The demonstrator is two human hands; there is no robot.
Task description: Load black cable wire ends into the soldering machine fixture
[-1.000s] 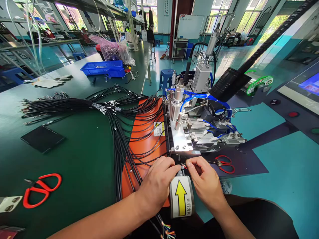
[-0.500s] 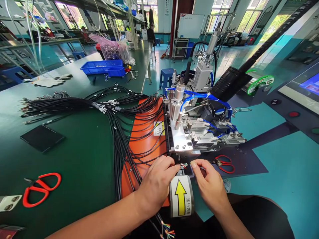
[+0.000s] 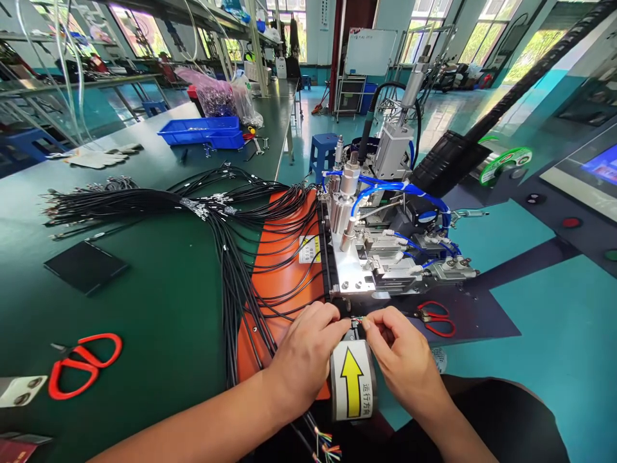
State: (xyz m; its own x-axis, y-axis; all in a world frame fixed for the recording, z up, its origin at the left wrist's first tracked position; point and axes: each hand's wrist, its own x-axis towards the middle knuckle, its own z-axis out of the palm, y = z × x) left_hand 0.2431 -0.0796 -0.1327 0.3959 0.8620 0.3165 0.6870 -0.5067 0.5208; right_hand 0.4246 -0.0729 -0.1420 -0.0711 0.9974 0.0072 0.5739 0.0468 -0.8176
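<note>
My left hand [image 3: 306,350] pinches the end of a black cable at the front of a small metal machine [image 3: 366,251] with blue air hoses. My right hand [image 3: 402,357] meets it from the right, thumb and forefinger closed on the cable's thin coloured wires [image 3: 357,319]. Both hands sit just above a white label with a yellow arrow [image 3: 353,381]. Many black cables [image 3: 241,257] fan over an orange mat [image 3: 277,276] to the machine's left edge.
Red scissors [image 3: 81,363] lie on the green bench at the left, small red snips [image 3: 436,316] right of the machine. A black pad [image 3: 84,265], a blue tray [image 3: 202,132] and a blue stool [image 3: 322,149] lie farther off. A control panel with a screen [image 3: 585,177] stands right.
My right hand had drawn back from the wires half a second ago; now its fingertips are back on them, against the left hand. The left hand has hardly moved.
</note>
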